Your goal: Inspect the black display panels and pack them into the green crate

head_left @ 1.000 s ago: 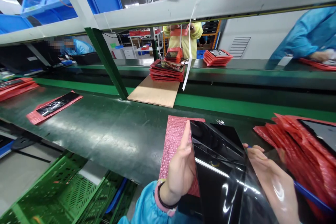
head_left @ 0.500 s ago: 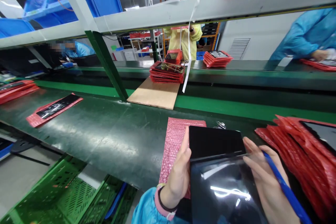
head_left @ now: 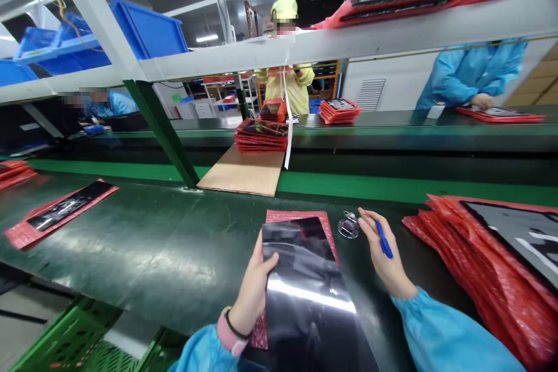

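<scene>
My left hand (head_left: 255,288) grips the left edge of a glossy black panel (head_left: 311,293) that lies over a pink bubble-wrap bag (head_left: 296,217) on the dark green belt (head_left: 165,244). My right hand (head_left: 383,256) is off the panel, to its right, fingers curled around a blue pen (head_left: 383,239). A small round metal part (head_left: 349,225) lies just left of that hand's fingertips.
A stack of red bags with a black panel on top (head_left: 492,250) sits at the right. One bagged panel (head_left: 61,212) lies on the belt at left. A cardboard sheet (head_left: 242,171) and red stacks (head_left: 260,135) are beyond. Other workers (head_left: 468,72) stand across the line. Green crates (head_left: 65,343) sit below.
The black panel went from tilted up in both hands to lying flat over the pink bag. My right hand let go and moved right with the pen.
</scene>
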Demonstrator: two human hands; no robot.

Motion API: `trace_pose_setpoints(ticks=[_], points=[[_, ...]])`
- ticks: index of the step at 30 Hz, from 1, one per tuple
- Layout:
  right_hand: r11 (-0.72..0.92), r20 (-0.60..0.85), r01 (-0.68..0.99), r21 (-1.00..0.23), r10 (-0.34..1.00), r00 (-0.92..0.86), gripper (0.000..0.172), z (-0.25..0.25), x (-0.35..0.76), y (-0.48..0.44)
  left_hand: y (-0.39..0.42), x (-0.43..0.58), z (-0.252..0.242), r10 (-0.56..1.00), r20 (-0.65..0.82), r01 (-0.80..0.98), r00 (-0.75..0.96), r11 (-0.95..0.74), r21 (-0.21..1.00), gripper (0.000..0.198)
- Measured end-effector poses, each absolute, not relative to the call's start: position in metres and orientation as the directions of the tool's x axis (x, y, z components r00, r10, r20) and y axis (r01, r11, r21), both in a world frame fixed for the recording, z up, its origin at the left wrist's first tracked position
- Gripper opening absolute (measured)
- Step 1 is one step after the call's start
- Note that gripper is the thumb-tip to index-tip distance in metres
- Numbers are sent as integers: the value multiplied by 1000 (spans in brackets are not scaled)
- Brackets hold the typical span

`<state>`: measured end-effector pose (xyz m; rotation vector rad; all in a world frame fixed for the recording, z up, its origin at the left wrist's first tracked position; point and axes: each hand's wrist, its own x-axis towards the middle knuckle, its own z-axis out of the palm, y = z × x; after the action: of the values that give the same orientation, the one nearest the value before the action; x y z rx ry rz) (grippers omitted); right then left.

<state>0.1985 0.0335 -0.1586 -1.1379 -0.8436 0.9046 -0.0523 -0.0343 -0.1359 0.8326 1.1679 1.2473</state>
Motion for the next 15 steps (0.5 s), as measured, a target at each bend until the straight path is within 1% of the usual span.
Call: trace_pose_setpoints(ticks=[3, 7, 11, 13, 15], points=[[96, 47, -135, -986, 943, 331, 22, -171, 212, 63, -6, -64, -134, 973, -228, -358, -33, 202, 912, 69], [33, 4, -134, -990, 977, 214, 21, -178, 220, 75, 19, -67, -143, 978, -208, -299, 24, 206, 932, 66], [32, -1, -155, -987, 978, 206, 24, -183, 222, 77, 25, -62, -160, 986, -161, -168, 34, 165, 972, 61], [38, 5, -160, -986, 980, 197, 25, -185, 222, 78, 25, -62, -166, 993, -116, -66, 16, 117, 991, 59], [59, 29, -155, -986, 982, 188, 26, -187, 222, 76, 23, -64, -169, 998, -53, 59, -20, 54, 997, 63]])
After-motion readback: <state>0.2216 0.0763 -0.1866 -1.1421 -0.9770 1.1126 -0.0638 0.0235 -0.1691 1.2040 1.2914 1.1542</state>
